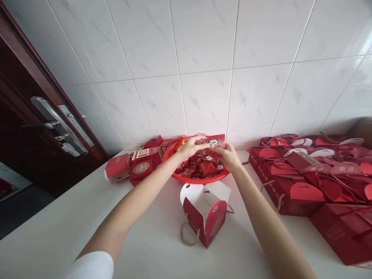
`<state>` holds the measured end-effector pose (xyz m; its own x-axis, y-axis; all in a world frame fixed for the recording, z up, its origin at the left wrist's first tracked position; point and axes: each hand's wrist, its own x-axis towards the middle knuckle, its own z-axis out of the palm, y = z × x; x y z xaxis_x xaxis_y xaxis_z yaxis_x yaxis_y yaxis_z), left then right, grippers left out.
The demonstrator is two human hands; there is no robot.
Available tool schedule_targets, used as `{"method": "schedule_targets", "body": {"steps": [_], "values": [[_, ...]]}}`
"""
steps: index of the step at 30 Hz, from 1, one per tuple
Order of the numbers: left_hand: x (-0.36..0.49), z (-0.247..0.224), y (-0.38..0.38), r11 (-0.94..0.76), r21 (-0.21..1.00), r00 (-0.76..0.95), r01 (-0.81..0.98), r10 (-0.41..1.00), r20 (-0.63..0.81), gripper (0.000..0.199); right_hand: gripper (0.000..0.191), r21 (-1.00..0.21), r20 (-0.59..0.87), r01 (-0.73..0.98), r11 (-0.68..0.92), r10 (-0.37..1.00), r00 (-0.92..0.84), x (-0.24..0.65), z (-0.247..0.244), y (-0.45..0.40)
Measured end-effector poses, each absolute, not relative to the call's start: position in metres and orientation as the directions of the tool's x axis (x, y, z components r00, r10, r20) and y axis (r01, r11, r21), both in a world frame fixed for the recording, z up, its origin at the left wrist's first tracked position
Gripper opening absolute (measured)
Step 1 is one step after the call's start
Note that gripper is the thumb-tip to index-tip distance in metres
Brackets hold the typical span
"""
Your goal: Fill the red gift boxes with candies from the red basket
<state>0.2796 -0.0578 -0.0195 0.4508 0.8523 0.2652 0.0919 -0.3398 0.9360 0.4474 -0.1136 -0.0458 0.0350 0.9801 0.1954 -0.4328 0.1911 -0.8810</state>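
A round red-orange basin (200,181) stands against the tiled wall, heaped with shiny red wrapped sweets (207,168). Above the heap, my left hand (192,147) reaches in from the left with its fingers closed on the edge of a red printed packet (218,142). My right hand (229,158) grips the same packet from the right, thumb in front. Part of the packet is hidden by my fingers. In front of the basin is a red gift box (216,223), upright with its top flaps spread, white inside, and twine handles at its sides. Nothing shows inside it.
Several closed red boxes (142,168) sit left of the basin, one lying on its side (117,167). Many red gift boxes with cord handles (302,193) crowd the right side of the white table (157,232). A dark red door (43,128) with keys is at left.
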Motion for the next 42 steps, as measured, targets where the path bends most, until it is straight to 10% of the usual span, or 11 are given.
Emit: {"method": "schedule_targets", "body": {"steps": [21, 27, 33, 42], "values": [[0.236, -0.018, -0.048, -0.261, 0.928, 0.461, 0.265, 0.880, 0.115, 0.049, 0.042, -0.906, 0.171, -0.371, 0.205, 0.977, 0.124, 0.446, -0.049, -0.113], [0.208, -0.026, -0.038, -0.451, 0.590, 0.519, 0.670, 0.852, 0.063, 0.022, 0.036, -0.910, 0.189, -0.340, 0.237, 0.967, 0.169, 0.445, -0.050, -0.113], [0.200, -0.030, -0.043, -0.536, 0.220, 0.567, 0.815, 0.815, -0.119, 0.038, 0.037, -0.910, 0.173, -0.357, 0.211, 0.975, 0.137, 0.445, -0.050, -0.113], [0.197, -0.024, -0.043, -0.533, 0.249, 0.574, 0.809, 0.807, -0.139, 0.035, 0.034, -0.897, 0.175, -0.391, 0.207, 0.978, 0.114, 0.445, -0.045, -0.116]]}}
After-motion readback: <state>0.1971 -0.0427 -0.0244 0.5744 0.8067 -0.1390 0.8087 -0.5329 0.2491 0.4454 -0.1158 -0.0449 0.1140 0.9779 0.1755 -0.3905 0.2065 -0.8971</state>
